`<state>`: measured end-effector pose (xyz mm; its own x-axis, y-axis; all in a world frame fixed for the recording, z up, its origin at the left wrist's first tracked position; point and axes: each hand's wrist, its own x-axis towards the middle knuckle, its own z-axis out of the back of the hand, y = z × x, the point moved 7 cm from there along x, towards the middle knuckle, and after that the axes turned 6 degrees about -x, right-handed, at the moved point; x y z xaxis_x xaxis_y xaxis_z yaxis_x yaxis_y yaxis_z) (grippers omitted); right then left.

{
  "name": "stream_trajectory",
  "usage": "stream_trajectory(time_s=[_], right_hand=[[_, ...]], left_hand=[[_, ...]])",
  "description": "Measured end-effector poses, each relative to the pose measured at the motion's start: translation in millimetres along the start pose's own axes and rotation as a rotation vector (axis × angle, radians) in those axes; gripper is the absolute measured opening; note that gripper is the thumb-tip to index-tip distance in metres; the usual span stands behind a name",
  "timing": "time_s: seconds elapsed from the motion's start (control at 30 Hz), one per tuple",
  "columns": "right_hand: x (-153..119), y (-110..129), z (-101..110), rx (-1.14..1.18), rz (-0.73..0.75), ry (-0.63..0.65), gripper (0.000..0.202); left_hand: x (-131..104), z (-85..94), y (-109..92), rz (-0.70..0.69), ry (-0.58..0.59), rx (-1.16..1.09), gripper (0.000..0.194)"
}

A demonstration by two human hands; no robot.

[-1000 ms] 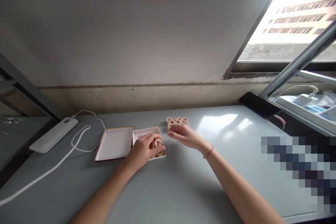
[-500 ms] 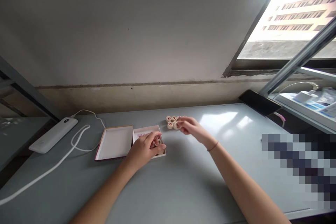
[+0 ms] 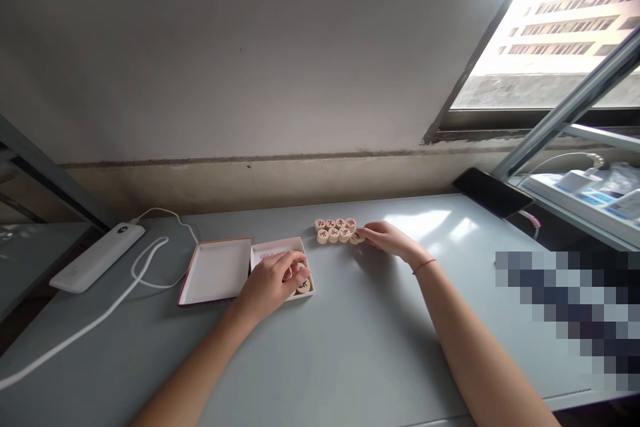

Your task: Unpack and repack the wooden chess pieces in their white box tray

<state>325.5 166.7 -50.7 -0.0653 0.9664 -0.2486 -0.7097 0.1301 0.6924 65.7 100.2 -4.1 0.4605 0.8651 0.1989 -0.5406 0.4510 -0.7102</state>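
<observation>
Several round wooden chess pieces (image 3: 333, 234) with red characters stand in two rows towards the back of the grey table. At the right end of the front row, my right hand (image 3: 383, 238) has its fingers closed on a piece (image 3: 356, 238). My left hand (image 3: 275, 280) reaches into the open white box (image 3: 311, 285), its fingers curled over the pieces inside. One piece with a black character (image 3: 303, 286) shows beside the thumb. What the left fingers hold, if anything, is hidden.
The open lid (image 3: 216, 272) lies left of the box. Further left are a white power bank (image 3: 97, 258) and white cables (image 3: 107, 315). A black phone (image 3: 493, 193) leans at the back right, near a shelf frame.
My right hand has moved right along the front row, which now shows more pieces. My left hand has stayed at the box and shifted slightly.
</observation>
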Motion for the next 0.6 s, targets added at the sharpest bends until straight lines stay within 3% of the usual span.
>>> stream_trajectory(time_s=[0.37,0.6], right_hand=[[0.9,-0.8,-0.8,-0.058,0.012,0.003,0.058],[-2.7,-0.8,1.2,-0.070,-0.010,0.039,0.053]], left_hand=[[-0.2,2.7,-2.0,-0.020,-0.032,0.003,0.024],[0.5,3.9,-0.6,-0.019,-0.032,0.002,0.025]])
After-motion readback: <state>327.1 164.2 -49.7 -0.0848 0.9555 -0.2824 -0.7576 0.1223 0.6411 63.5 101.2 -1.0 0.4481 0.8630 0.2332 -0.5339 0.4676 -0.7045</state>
